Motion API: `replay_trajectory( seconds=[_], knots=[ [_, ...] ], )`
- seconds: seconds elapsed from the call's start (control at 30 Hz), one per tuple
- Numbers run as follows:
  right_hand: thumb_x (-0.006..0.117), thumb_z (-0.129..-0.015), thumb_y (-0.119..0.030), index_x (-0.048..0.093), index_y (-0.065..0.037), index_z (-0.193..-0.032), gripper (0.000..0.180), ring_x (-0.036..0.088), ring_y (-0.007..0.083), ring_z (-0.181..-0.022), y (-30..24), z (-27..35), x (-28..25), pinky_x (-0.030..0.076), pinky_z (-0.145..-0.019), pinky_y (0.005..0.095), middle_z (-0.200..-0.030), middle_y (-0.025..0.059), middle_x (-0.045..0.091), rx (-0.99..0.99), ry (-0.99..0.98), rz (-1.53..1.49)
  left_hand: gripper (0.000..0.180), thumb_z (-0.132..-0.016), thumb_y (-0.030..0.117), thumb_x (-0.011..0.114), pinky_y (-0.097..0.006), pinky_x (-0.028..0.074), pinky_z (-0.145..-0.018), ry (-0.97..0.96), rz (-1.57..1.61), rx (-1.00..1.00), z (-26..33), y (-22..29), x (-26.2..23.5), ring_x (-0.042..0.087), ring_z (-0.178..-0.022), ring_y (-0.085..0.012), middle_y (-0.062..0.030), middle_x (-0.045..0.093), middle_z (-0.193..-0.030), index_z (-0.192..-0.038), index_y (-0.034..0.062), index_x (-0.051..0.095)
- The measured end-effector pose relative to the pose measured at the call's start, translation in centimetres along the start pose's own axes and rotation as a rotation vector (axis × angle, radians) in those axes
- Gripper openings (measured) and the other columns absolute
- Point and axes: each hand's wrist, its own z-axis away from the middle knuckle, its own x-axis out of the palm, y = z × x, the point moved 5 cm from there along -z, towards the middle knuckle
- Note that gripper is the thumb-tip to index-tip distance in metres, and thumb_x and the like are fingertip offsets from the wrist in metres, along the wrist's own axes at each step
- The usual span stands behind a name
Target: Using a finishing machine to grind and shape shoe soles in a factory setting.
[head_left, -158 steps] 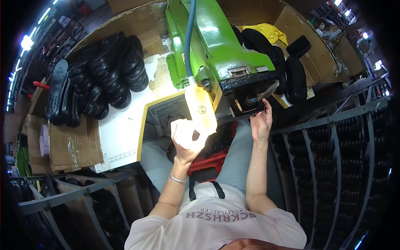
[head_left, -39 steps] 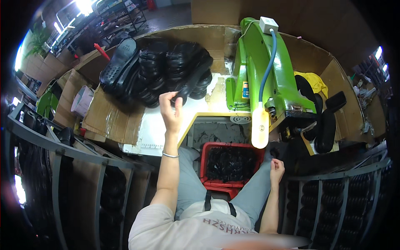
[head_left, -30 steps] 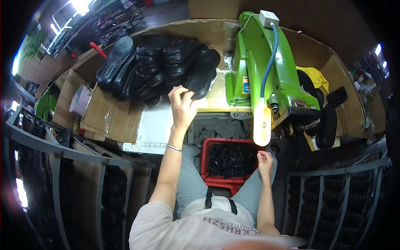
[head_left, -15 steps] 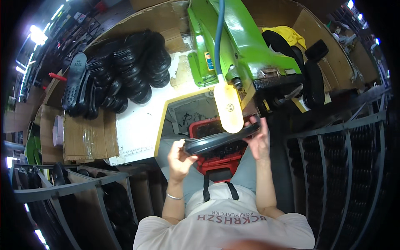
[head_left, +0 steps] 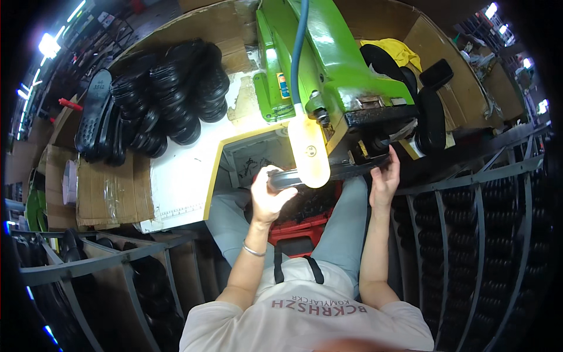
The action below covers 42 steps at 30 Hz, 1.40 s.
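Note:
A black shoe sole [head_left: 346, 171] is held edge-on across my lap, level with the work head of a green machine [head_left: 334, 47]. My left hand [head_left: 268, 196] grips its left end, thumb below and fingers bent over the far side. At its right end, close under the machine's black head [head_left: 381, 120], my right hand [head_left: 385, 183] pinches it with fingers pointing up. A yellow-white lamp [head_left: 309, 154] on a blue-grey flexible neck hides part of the sole's middle.
Stacks of black soles [head_left: 170, 88] stand on the white table [head_left: 182, 176] at left, by a cardboard box [head_left: 114, 193]. A red crate [head_left: 299, 229] sits between my knees. Metal racks [head_left: 478, 234] hold soles on both sides. A yellow cloth [head_left: 396, 51] lies behind the machine.
Both hands have carried the sole rightward and slightly up, bringing its right end under the machine head. The whole view has shifted a little.

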Motion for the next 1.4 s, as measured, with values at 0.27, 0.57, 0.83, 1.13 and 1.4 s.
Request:
replay_trajectory(
  seconds=[0.27, 0.57, 0.83, 1.13, 1.4],
  knots=[
    [0.078, -0.076, -0.003, 0.037, 0.002, -0.139, 0.075, 0.051, 0.0192, -0.116, 2.6, 1.8, 4.7, 0.044, -0.097, 0.03, -0.133, 0.0131, 0.048, 0.025, -0.06, 0.005, 0.045, -0.067, -0.009, 0.073, -0.023, 0.049, -0.068, 0.136, 0.189, 0.008, 0.5, 0.9, -5.9, 0.058, -0.077, -0.0128, -0.0058, 0.057, -0.092, -0.106, -0.0005, 0.052],
    [0.088, -0.055, -0.001, 0.049, 0.006, -0.128, 0.083, 0.061, 0.0267, -0.104, 1.8, 4.4, 10.0, 0.051, -0.088, 0.0368, -0.117, 0.0158, 0.059, -0.332, -0.045, 0.446, 0.048, -0.066, -0.002, 0.081, -0.032, 0.053, -0.083, 0.004, 0.016, -0.194, 0.7, -2.8, -13.2, 0.062, -0.089, -0.0172, -0.0054, 0.06, -0.094, -0.104, 0.0027, 0.054],
    [0.09, -0.056, -0.016, 0.056, 0.008, -0.116, 0.073, 0.059, 0.0411, -0.105, -0.6, 5.2, 11.2, 0.05, -0.089, 0.0446, -0.115, 0.0231, 0.061, -0.722, -0.106, 0.824, 0.036, -0.065, 0.016, 0.082, -0.043, 0.047, -0.097, -0.147, -0.872, 0.234, -1.5, -2.2, 0.1, 0.066, -0.086, -0.0312, -0.01, 0.069, -0.086, -0.095, 0.0065, 0.067],
    [0.077, -0.077, -0.011, 0.04, -0.002, -0.142, 0.075, 0.051, 0.023, -0.122, 13.4, 5.7, 3.1, 0.039, -0.103, 0.0372, -0.136, 0.0129, 0.05, 0.349, -0.123, 0.025, 0.031, -0.073, -0.006, 0.077, -0.028, 0.05, -0.083, 0.056, -0.04, -0.017, 0.6, -8.5, 1.3, 0.064, -0.088, -0.0148, -0.0067, 0.068, -0.094, -0.1, -0.0028, 0.064],
    [0.069, -0.086, -0.013, 0.049, -0.014, -0.129, 0.047, 0.058, 0.0219, -0.107, 15.1, 7.2, -2.4, 0.056, -0.076, 0.0466, -0.121, 0.0052, 0.054, 0.645, 0.104, -0.18, 0.036, -0.071, -0.001, 0.081, -0.029, 0.051, -0.083, 0.196, 0.155, -0.038, 1.2, -10.6, 2.8, 0.064, -0.087, -0.0156, -0.0064, 0.068, -0.094, -0.102, -0.0011, 0.064]
  ],
)
